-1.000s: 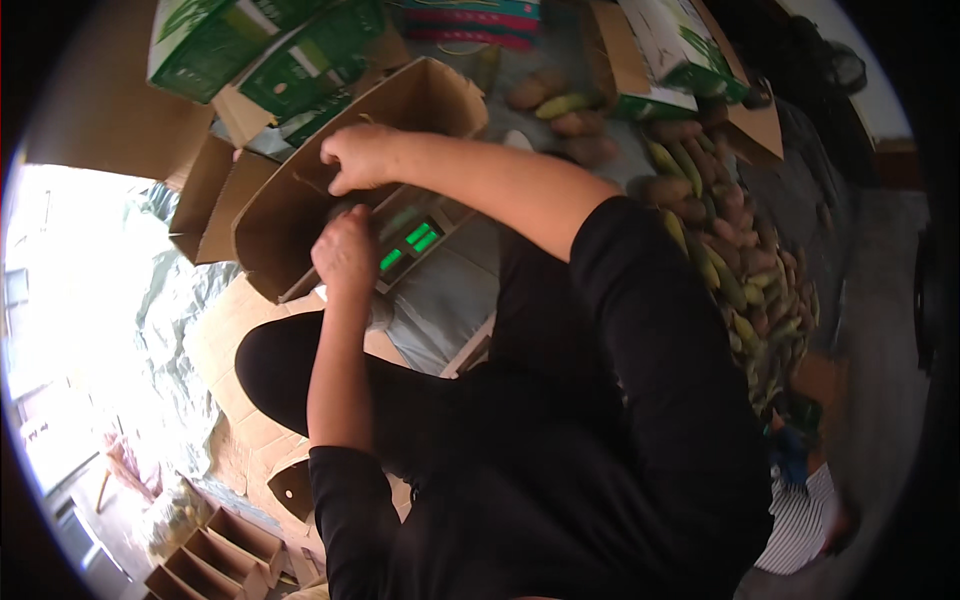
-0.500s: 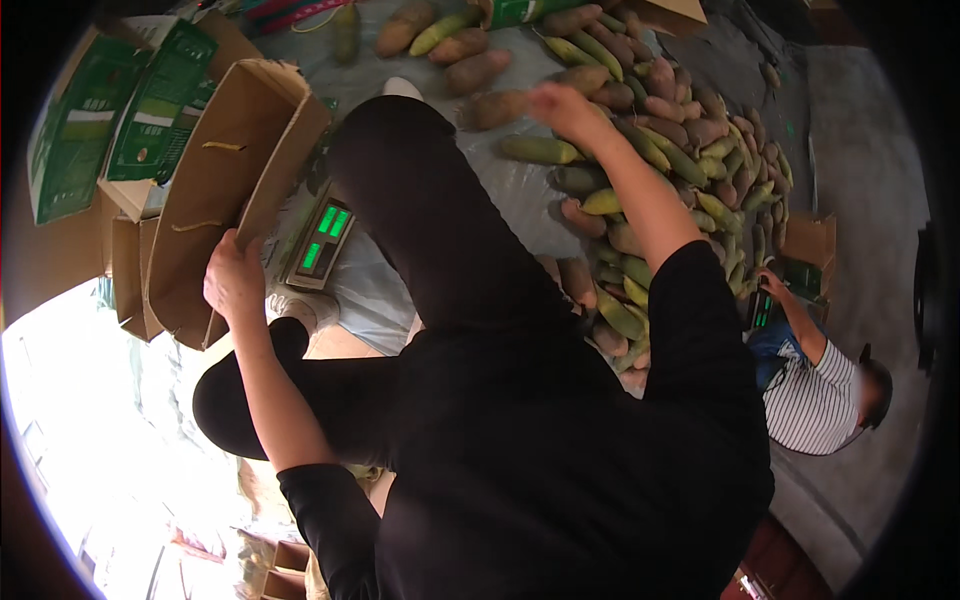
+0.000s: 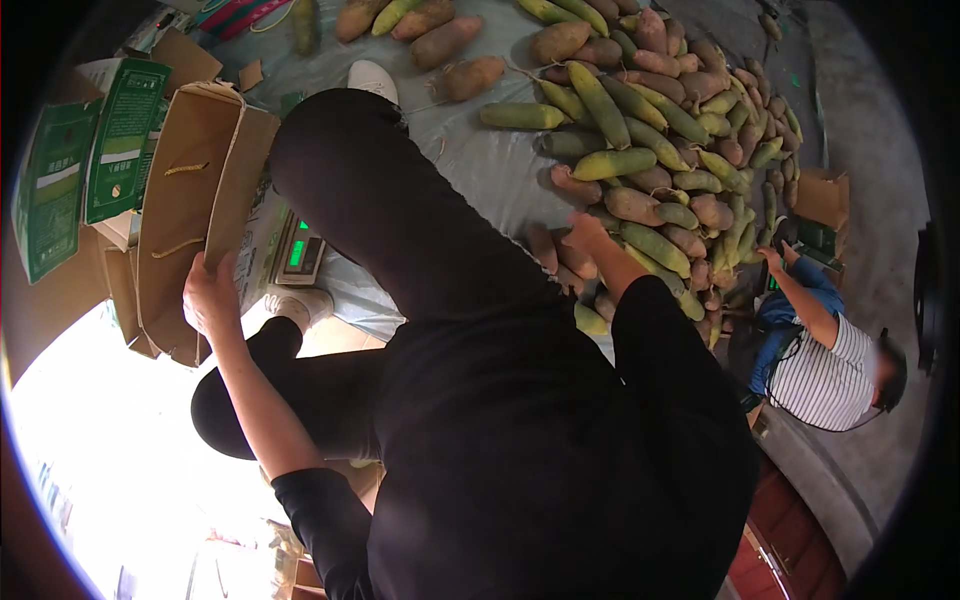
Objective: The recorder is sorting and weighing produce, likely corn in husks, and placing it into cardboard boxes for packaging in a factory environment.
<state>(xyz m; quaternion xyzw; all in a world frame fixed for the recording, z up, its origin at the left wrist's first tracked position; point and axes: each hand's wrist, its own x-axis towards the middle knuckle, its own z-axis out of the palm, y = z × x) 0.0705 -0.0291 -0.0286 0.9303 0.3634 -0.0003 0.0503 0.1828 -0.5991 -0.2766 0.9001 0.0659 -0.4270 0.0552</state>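
My left hand (image 3: 212, 300) grips the near rim of an open cardboard box (image 3: 182, 205), fingers wrapped over its edge. The box is tilted on its side, with two yellowish cord loops on its inner wall. My right hand (image 3: 590, 238) reaches down to the near-left edge of a heap of long green radishes (image 3: 655, 248) and reddish-brown roots (image 3: 632, 206). It is close to a reddish-brown root (image 3: 543, 246); its fingers are small and partly hidden. Between the box and my knee stands a digital scale (image 3: 298, 256) with a lit green display, partly covered.
Green printed cartons (image 3: 122, 140) stand left of the box. A few loose roots (image 3: 468, 78) lie beyond my shoe (image 3: 372, 80) on the plastic sheet (image 3: 440, 150). To the right, another person in a striped shirt (image 3: 822, 375) works beside an open carton (image 3: 824, 200).
My right hand has come back toward me from the far side of the heap to its near-left edge. My left hand keeps its hold on the box. The whole view has shifted slightly.
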